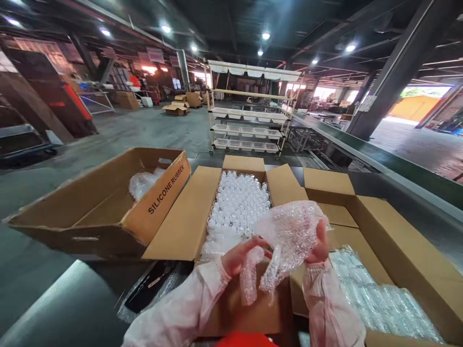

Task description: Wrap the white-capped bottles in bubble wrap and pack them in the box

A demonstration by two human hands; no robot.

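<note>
Bubble wrap (294, 229) between left hand (237, 256) and right hand (318, 248)

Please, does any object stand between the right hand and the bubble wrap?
Nothing visible does: the right hand meets the bubble wrap directly, although its fingers are partly hidden behind the wrap.

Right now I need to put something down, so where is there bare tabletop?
Lower left: dark tabletop shows between the SILICONE RUBBER carton and the picture's bottom edge, left of the plastic film. Crowded: the middle carton, packed with clear containers, and around the left hand, right hand and bubble wrap.
</note>
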